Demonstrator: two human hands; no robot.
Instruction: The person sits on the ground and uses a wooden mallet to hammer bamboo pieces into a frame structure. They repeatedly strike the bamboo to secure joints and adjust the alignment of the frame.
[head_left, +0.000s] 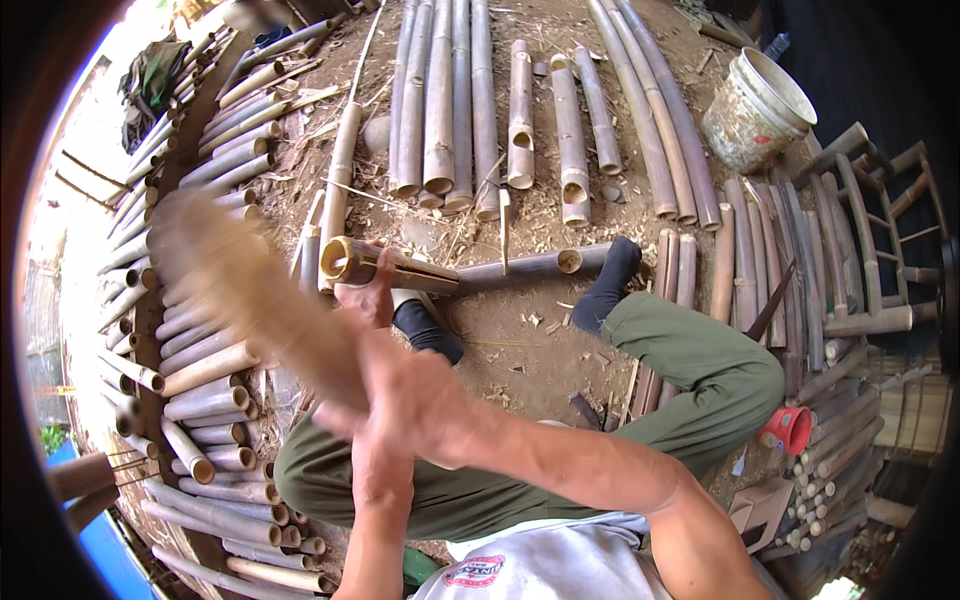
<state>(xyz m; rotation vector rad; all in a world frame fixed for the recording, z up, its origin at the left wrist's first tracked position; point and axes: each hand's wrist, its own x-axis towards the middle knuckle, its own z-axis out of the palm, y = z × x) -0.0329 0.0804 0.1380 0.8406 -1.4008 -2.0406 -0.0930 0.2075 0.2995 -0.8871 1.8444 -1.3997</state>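
My right hand [412, 392] crosses over my left forearm, wrapped around a wooden club or mallet [258, 290]; the club's raised end is smeared by motion. Beyond it, my left hand [368, 298] grips a bamboo tube [420, 272], whose open end points left. Its fingers are partly hidden behind the tube and the club. In line with that tube, a longer bamboo pole [510, 270] with a round hole runs right to my dark-socked foot [610, 285]. A pale narrow stick [505, 235] stands upright against the pole.
Long bamboo poles [438, 110] and shorter holed pieces [571, 140] lie ahead on the dirt. Stacked bamboo [215, 400] lines the left side. At right are a stained bucket [758, 112], a blade [772, 303], a red cup [788, 430] and a bamboo frame [870, 235].
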